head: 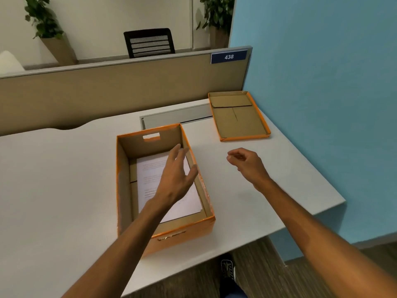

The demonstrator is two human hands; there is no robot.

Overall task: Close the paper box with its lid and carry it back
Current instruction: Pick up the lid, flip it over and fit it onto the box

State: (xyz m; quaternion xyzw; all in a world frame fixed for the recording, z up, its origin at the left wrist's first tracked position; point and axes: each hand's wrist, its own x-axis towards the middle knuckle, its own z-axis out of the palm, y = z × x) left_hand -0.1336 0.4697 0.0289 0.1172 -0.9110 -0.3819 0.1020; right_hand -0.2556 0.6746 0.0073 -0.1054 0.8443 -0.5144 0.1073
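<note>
Left hand [174,179] fingers [179,152] spread and released, grasping nothing, poised above the open top of the paper box [164,190], thumb close to the right wall's rim; whether touching the cardboard, cannot tell. Right hand [247,165] fingers [233,157] loosely curled, tips drawn near the thumb, empty, held over bare table [53,179] between box and lid.

Beneath the left palm: a rectangular carton of corrugated cardboard, plain brown inside, glossy orange outside, its orange edges scuffed along the right rim. An oblong handle slot cut through the far end wall; a matching slot faintly visible on the near face. On the bottom, a flat stack of white printed sheets [150,179], lying slightly askew, with brown cardboard showing on the left.

Farther right and back, well apart from the box: the lid [238,117], a shallow rectangular tray lying inside-up near the table's far right corner, brown flaps folded within, thin orange rim around.

Smooth, matte, pale grey table with a rounded right corner; a grey metal cable flap [176,118] set into it behind the box. Beyond, a beige fabric partition [107,93] bearing a blue plate with 438 [229,57]; a blue wall [322,82] at right; a black mesh chair [149,43] behind the partition.
</note>
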